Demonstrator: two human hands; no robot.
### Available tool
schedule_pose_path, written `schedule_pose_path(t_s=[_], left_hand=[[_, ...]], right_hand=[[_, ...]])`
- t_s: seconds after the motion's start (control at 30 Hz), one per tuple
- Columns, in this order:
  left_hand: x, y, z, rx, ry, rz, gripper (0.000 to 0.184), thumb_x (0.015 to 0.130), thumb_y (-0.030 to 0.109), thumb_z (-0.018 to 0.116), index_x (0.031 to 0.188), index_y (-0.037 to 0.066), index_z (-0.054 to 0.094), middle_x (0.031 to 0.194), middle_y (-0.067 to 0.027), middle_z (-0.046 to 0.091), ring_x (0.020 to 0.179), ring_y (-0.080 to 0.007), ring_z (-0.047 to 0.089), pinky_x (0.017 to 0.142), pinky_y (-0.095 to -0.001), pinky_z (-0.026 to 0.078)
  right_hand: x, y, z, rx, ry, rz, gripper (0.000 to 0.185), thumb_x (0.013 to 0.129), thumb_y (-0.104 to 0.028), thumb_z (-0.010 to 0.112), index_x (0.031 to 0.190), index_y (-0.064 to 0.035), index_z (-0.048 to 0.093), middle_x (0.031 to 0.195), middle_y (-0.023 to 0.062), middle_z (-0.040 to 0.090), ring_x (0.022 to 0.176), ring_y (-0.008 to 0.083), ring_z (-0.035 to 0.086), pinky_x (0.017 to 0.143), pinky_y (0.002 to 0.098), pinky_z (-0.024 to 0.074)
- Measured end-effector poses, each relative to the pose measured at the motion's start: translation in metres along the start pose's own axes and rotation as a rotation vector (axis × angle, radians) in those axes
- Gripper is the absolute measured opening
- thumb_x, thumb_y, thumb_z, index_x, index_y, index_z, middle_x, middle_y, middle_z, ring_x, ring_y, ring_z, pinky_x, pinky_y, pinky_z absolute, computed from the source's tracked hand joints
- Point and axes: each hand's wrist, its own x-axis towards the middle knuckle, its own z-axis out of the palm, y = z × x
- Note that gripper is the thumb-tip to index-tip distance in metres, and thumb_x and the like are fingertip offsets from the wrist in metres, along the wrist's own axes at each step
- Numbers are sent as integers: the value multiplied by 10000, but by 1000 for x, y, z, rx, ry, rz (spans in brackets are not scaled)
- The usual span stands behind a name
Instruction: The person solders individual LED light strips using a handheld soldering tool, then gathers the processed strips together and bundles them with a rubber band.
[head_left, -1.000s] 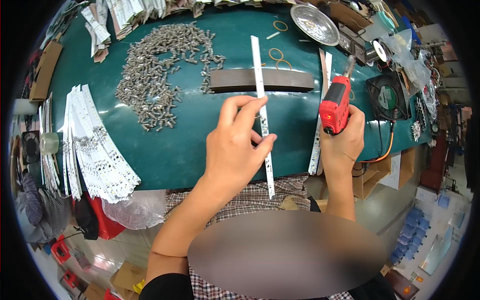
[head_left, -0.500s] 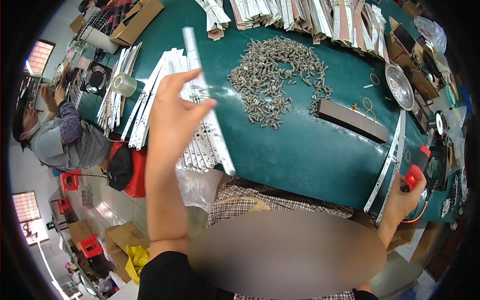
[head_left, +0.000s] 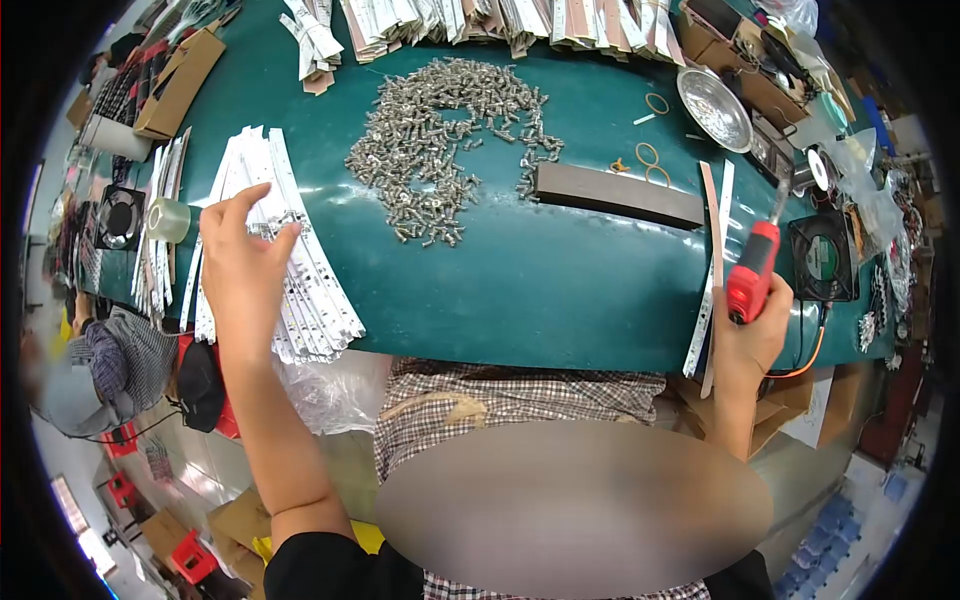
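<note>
My left hand [head_left: 245, 245] is over a fanned stack of white LED strips [head_left: 315, 290]. Its thumb and forefinger stand apart, and I see no strip gripped between them. Small silver parts show on the strips near the fingertips. My right hand [head_left: 752, 335] is wrapped round a red and black soldering iron [head_left: 752, 272], its metal tip pointing up and away from me. Beside that hand, a narrow pinkish strip [head_left: 713, 220] and a white strip [head_left: 698, 335] lie on the table, partly overlapping.
A heap of small silver metal pieces [head_left: 420, 150] and a dark bar [head_left: 620, 196] occupy the green table [head_left: 480, 310]. Bundled strips [head_left: 430, 20] line the back. On the right are a metal bowl [head_left: 715, 108], a solder spool [head_left: 818, 168] and a fan [head_left: 825, 257].
The view has swung right. The strip under my left hand now lies among the stack, and that hand is clear of it. The soldering iron has moved up and nearer the pinkish strip.
</note>
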Motion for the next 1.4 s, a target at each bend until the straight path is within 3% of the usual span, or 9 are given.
schedule_pose_path(t_s=[0.2,0.4,0.47,0.6,0.7,0.93,1.07,1.13,1.4], left_hand=[[-27,94,27,-360,-83,239,100,832,115,750,918,79,712,826,-60,658,680,-197,600,668,-325,493],[-7,131,81,-285,31,300,79,806,156,756,840,112,701,828,-66,646,833,-274,654,737,-404,514],[4,137,93,-226,89,264,99,802,169,763,848,106,703,848,-74,649,836,-280,652,745,-410,515],[16,144,105,-213,95,268,100,803,173,765,852,105,709,862,-81,652,849,-288,654,754,-413,516],[21,146,108,-149,20,245,93,806,174,765,840,104,714,876,-89,653,879,-292,653,755,-417,518],[22,153,108,-96,27,162,149,774,237,691,809,94,712,736,-79,706,698,-287,685,682,-401,540],[8,162,86,-464,-20,142,128,755,174,700,769,54,658,688,-98,690,636,-267,687,616,-389,537],[4,162,80,-760,-125,55,133,758,154,728,802,43,667,694,-80,697,646,-212,703,637,-329,546],[-36,172,51,-1357,-532,-88,99,897,19,706,956,-51,669,885,-100,717,773,-142,705,689,-247,574]], right_hand=[[1,-3,6,18,-2,22,483,733,7,779,1148,-26,532,1082,137,586,967,369,612,834,423,493],[2,5,-1,-1,9,-21,491,752,48,722,1201,-9,534,1083,142,604,984,338,611,873,393,481],[-1,8,-11,-11,28,-24,479,784,49,726,1217,-14,533,1068,98,613,922,244,624,830,346,492],[-15,-1,-40,604,79,338,487,822,80,724,1251,-27,519,1040,41,591,822,86,617,704,235,496],[-14,-14,-67,487,96,358,520,815,116,708,1272,-11,495,1046,55,570,837,95,620,720,236,498],[-19,-52,-81,936,-77,458,547,756,171,668,1239,-15,488,1086,88,523,829,119,615,737,253,503],[-20,-72,-74,1016,-210,625,555,747,157,679,1236,-19,486,1085,102,526,774,115,621,665,242,507],[-20,-83,-73,1056,-298,634,435,823,110,686,1190,-29,498,881,15,623,746,72,608,649,219,487],[-27,-83,-44,1062,-333,529,462,821,107,714,1220,4,506,928,44,650,744,78,629,624,225,504]])
